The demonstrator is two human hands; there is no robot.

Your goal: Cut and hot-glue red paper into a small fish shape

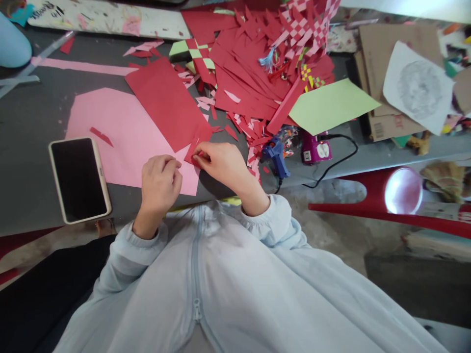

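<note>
My left hand is curled above the near part of a pink paper sheet, its fingertips drawn in; whether anything is between them I cannot make out. Beside it, my right hand pinches the edge of a small red paper piece with thumb and forefinger. Just beyond both hands, a large red paper sheet overlaps the pink one. A thin red paper strip lies on the pink sheet.
A phone lies at the left. Red paper pieces are heaped at the back, with a green sheet alongside. To the right are a blue glue gun, a purple box with a black cable, and cardboard.
</note>
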